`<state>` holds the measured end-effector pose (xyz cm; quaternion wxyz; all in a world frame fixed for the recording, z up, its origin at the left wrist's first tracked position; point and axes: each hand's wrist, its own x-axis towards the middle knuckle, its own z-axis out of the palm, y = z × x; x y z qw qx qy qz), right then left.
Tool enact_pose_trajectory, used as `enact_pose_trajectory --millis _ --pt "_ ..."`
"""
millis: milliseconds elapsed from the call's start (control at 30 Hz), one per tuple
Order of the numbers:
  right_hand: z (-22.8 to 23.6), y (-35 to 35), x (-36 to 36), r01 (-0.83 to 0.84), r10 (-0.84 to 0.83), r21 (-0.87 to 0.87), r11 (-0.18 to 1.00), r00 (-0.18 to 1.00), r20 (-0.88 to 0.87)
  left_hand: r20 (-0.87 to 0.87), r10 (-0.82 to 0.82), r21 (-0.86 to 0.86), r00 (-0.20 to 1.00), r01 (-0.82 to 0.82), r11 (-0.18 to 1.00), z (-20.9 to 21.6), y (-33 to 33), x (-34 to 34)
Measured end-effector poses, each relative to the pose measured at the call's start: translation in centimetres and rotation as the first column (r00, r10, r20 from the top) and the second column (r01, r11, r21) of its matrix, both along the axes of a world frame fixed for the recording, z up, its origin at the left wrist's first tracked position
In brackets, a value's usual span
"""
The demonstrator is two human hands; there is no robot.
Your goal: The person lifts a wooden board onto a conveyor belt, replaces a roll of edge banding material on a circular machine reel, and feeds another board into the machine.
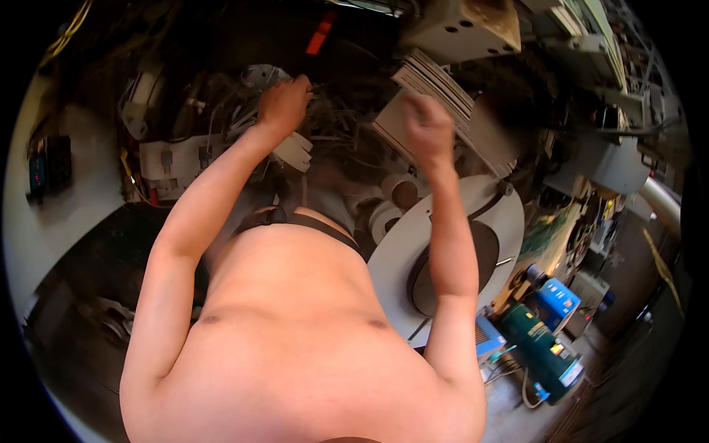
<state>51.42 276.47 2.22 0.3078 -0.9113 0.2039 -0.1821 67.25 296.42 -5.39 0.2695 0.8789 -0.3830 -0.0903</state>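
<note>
My left hand (284, 105) is raised near a heap of thin pale strips (336, 118), its fingers curled in. Whatever they hold, if anything, is hidden. Short whitish pieces (293, 151) are just below this hand. My right hand (428, 131) hovers in front of a stack of flat grey-white panels (436, 83), partly covering it. Motion smears its bent fingers, and I cannot tell whether they grip anything. Under my right forearm lies a large pale disc (391, 284) with a dark round centre (428, 284).
White ring-shaped rolls (384, 220) sit left of the disc. A beige machine housing (461, 33) overhangs the far side. At right are a green cylindrical motor or tank (532, 336) and a blue box (557, 301) with cables. A dark device (50, 168) hangs at left.
</note>
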Motion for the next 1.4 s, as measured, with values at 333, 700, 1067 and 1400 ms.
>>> enact_pose_trajectory --millis 333,700,1067,1400 --pt "-4.5 5.8 12.3 -0.433 0.407 -0.314 0.845 0.901 -0.148 -0.197 0.261 -0.394 0.945 -0.320 0.862 0.2 0.1 1.1" --pt "-2.9 2.1 16.0 -0.448 0.434 -0.204 0.871 0.894 -0.112 -0.413 0.127 -0.647 0.902 -0.388 0.657 0.7 -1.7 4.6" --pt "-2.6 -4.0 13.9 -0.439 0.368 -0.314 0.842 0.893 -0.261 -0.099 0.128 -0.762 0.987 -0.158 0.628 -0.9 -3.1 7.3" --pt "-5.1 -2.6 14.2 -0.392 0.259 -0.431 0.813 0.906 -0.335 -0.025 0.413 -0.469 0.910 -0.376 0.799 -1.1 -4.2 3.3"
